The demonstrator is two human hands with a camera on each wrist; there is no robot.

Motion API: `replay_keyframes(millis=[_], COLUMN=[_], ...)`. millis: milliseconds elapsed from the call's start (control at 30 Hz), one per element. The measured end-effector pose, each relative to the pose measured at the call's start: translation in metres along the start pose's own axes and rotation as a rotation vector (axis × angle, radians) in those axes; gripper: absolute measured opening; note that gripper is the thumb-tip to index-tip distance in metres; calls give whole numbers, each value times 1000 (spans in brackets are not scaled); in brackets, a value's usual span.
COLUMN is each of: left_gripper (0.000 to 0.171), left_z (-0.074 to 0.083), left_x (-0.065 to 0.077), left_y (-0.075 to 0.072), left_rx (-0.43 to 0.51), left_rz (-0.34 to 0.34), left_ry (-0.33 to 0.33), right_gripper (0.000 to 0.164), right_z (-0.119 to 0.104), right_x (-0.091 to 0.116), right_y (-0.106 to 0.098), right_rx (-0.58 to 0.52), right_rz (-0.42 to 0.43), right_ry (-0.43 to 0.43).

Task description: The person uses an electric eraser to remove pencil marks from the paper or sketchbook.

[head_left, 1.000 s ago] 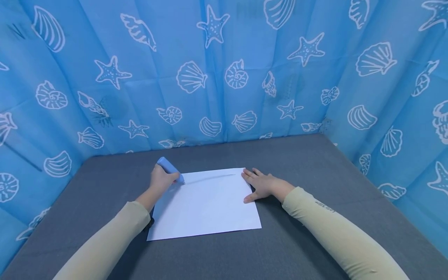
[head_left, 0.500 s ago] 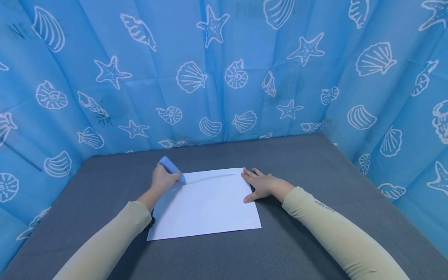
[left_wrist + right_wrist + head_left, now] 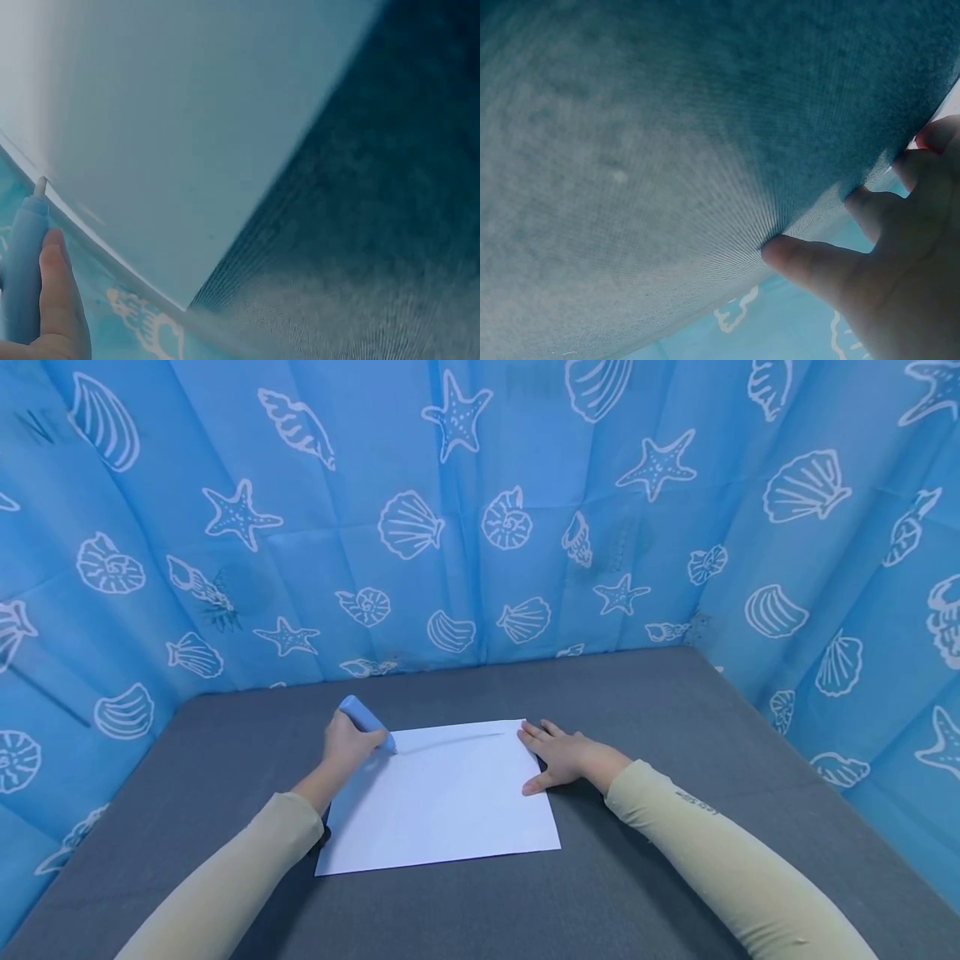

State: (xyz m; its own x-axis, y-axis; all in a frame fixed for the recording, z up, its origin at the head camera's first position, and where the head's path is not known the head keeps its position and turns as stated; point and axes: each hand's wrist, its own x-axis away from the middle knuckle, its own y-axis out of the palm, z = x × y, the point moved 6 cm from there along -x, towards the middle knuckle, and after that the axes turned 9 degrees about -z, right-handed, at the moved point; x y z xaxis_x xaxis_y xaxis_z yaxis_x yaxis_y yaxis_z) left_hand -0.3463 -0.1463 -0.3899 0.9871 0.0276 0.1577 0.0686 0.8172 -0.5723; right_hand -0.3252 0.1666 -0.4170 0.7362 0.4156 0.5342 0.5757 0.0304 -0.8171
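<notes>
In the head view a white sheet of paper [image 3: 450, 810] lies flat on the grey table. My left hand [image 3: 347, 747] grips a thick light-blue pen-shaped tool [image 3: 362, 715], tilted, its narrow tip at the paper's upper left. From near that tip a faint thin line [image 3: 465, 738] runs rightward close to the sheet's top edge. The left wrist view shows the tool's pale grey tip [image 3: 41, 186] against the paper, with a finger along the barrel. Fingers spread, my right hand [image 3: 561, 755] rests across the paper's right edge; some fingertips touch the table cloth.
A dark grey cloth covers the table [image 3: 622, 693]. Behind it and along the sides hangs a blue curtain [image 3: 480, 568] printed with white shells and starfish. A dark band [image 3: 324, 837] is partly visible at the left wrist.
The tool in my left hand shifts a tiny distance right, then slightly back left. My right hand and the paper stay in place.
</notes>
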Motion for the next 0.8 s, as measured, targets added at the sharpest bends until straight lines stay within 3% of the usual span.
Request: replay_keyframes(millis=[800], left_gripper=[70], left_z=[0], left_x=[0], left_y=[4], left_rx=[6], left_rz=[-16], left_ry=[-30], right_gripper=[105], right_z=[3], right_x=[-2], right_y=[1], right_rx=[-1], right_rz=[3], right_ry=[-8])
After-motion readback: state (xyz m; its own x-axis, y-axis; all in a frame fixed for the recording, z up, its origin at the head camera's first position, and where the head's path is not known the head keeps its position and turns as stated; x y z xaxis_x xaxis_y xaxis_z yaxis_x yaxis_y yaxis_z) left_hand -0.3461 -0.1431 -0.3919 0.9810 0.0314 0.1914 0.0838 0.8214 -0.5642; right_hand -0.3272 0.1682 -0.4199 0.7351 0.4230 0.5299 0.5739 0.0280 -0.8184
